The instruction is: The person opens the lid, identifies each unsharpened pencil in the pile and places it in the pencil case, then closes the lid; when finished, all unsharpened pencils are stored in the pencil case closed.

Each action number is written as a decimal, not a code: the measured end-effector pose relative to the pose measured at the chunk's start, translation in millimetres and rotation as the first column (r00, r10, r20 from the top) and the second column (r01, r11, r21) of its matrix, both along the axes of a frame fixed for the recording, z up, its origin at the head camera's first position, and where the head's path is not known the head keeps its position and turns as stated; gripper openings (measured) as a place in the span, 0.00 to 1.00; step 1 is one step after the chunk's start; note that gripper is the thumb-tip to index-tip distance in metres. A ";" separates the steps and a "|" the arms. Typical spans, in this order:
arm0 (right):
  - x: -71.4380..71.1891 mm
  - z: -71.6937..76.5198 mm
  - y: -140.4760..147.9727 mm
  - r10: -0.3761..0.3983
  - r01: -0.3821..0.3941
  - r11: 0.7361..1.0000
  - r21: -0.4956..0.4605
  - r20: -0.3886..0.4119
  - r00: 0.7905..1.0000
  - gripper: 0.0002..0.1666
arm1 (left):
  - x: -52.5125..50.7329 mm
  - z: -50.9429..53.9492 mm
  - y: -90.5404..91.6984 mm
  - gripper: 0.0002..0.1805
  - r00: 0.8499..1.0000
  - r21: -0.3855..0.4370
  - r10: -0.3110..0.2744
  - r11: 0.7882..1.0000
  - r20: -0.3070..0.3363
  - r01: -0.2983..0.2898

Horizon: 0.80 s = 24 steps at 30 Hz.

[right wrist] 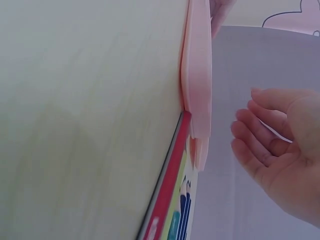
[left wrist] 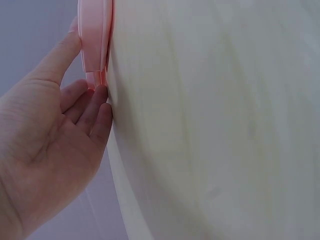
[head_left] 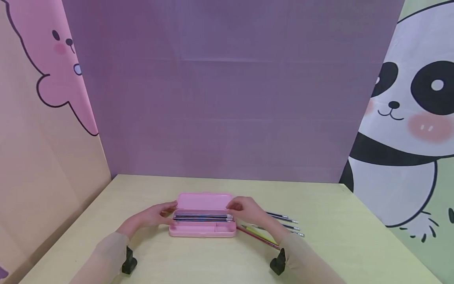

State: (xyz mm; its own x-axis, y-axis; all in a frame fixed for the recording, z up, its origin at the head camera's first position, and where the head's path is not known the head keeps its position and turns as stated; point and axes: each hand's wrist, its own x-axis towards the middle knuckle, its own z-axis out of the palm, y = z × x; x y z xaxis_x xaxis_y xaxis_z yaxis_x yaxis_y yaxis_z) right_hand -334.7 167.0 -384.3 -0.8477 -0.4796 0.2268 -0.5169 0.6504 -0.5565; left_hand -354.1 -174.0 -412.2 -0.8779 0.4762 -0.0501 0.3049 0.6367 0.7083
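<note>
A pink pencil case (head_left: pixel 195 229) lies open on the table, its lid (head_left: pixel 203 201) tipped back on the far side. Several dark striped pencils (head_left: pixel 202 217) lie lengthwise in its rear compartment. My left hand (head_left: pixel 154 215) holds the case's left end, thumb on the base and fingers by the lid; the left wrist view shows that end of the case (left wrist: pixel 95 40) against the thumb. Above the case's right end is my right hand (head_left: pixel 246 209). In the right wrist view this hand (right wrist: pixel 285 145) is apart from the case, fingers loosely bent, holding nothing.
To the right of the case lie a red pencil (head_left: pixel 260 238), a yellow-green pencil (head_left: pixel 262 234) and several dark pencils (head_left: pixel 283 217), partly hidden by my right forearm. The red pencil's tip comes close to the case. A purple panel (head_left: pixel 227 98) stands behind the table.
</note>
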 end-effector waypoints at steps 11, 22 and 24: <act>17.2 -0.2 26.4 -0.012 0.012 1.000 -0.010 -0.044 0.999 0.10 | 0.3 -1.6 0.5 0.45 1.000 -0.007 0.004 1.000 -0.006 -0.004; 36.4 -1.8 51.7 -0.017 0.017 0.999 -0.030 0.001 1.000 0.14 | 1.7 -0.9 0.8 0.45 0.999 0.001 0.024 1.000 0.023 -0.024; 39.8 -2.3 56.3 -0.027 0.027 0.999 -0.024 0.010 1.000 0.14 | 0.9 -1.6 0.1 0.45 1.000 0.008 0.013 1.000 0.019 -0.013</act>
State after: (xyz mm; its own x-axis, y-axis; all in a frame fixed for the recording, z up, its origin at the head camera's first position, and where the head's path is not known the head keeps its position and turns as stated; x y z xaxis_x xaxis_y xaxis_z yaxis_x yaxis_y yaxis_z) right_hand -294.9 223.4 -386.6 -0.8625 -0.4509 0.2296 -0.4937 0.6504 -0.5772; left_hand -353.2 -173.9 -413.7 -0.8829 0.4653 -0.0627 0.2832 0.6344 0.7193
